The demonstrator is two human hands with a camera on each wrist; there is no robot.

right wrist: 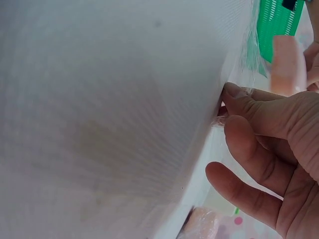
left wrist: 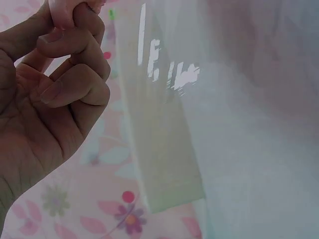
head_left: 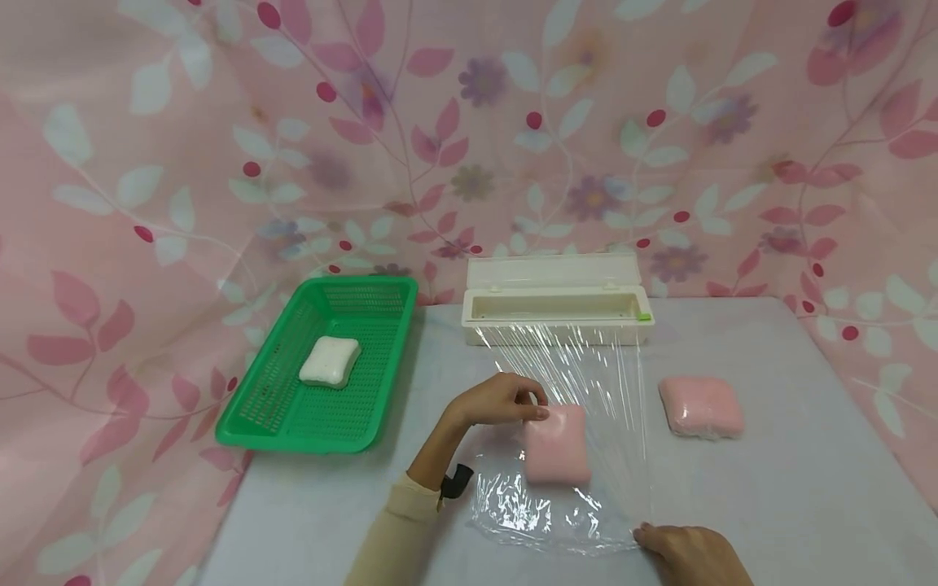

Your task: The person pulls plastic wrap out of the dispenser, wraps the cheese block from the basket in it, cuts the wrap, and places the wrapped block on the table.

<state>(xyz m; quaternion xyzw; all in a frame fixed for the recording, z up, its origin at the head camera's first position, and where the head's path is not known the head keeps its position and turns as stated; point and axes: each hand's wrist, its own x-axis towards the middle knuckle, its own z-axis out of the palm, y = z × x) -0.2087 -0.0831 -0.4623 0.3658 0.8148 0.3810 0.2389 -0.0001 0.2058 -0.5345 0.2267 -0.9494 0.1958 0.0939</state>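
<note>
A pillow-shaped pink soap bar lies over a sheet of clear cling film, which is drawn out from a white dispenser box toward the front of the table. My left hand pinches the bar's far left corner between thumb and index finger; the left wrist view shows the remaining fingers loosely curled. At the film's near right corner, my right hand pinches the edge between thumb and index finger, its other fingers spread apart.
To the right sits another pink bar wrapped in shiny film. A green plastic basket on the left holds a white bar. The dispenser's lid stands raised at the back, before a floral curtain.
</note>
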